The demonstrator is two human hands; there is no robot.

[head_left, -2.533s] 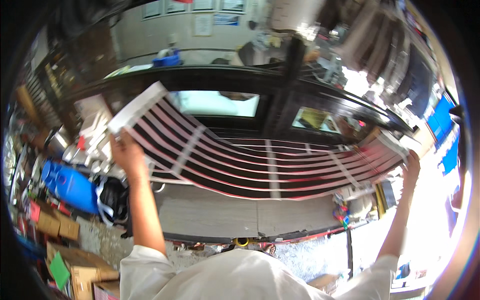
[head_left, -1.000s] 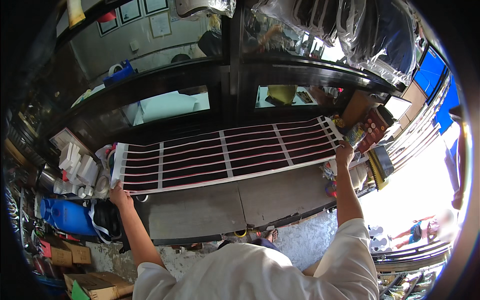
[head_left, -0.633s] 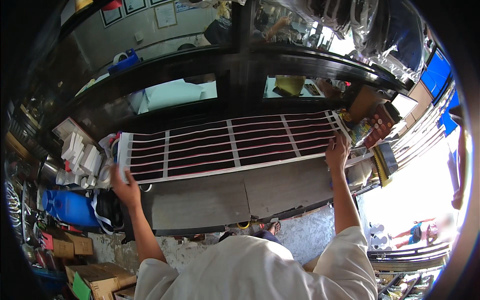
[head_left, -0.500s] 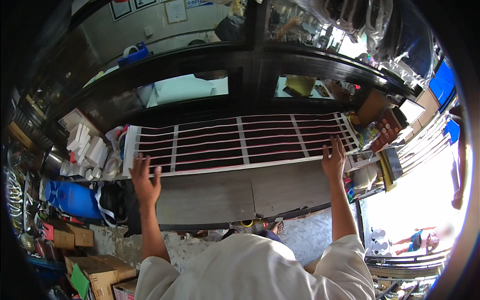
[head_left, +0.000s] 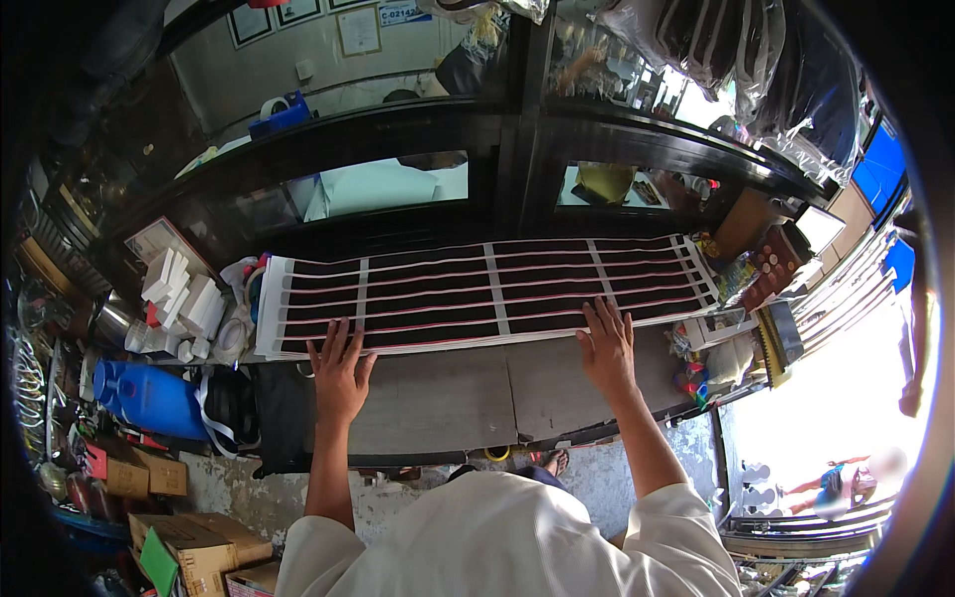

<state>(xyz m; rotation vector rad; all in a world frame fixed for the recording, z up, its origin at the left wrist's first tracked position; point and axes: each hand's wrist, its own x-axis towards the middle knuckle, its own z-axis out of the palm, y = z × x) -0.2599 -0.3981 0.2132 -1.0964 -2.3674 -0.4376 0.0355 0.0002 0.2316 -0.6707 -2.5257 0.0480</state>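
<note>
A long stack of sheets (head_left: 428, 295), black with white and pinkish-red stripes and grey cross bands, lies along the far half of the grey worktable (head_left: 433, 398). My left hand (head_left: 341, 380) rests with fingers spread on the stack's near edge, toward its left end. On the same edge, right of the middle, my right hand (head_left: 610, 350) lies flat with its fingertips on the striped top sheet. Neither hand grips anything.
White boxes (head_left: 184, 298) and tape rolls crowd the left end. Below them sits a blue jug (head_left: 149, 398) beside a black bag (head_left: 231, 408). A yellow-and-black brush-like item (head_left: 774, 343) stands at the right. Cardboard boxes (head_left: 199, 552) are on the floor at lower left.
Both hands have come closer together along the near edge, the left moving right and the right moving left. The whole view has shifted slightly; the stack looks unmoved on the table.
</note>
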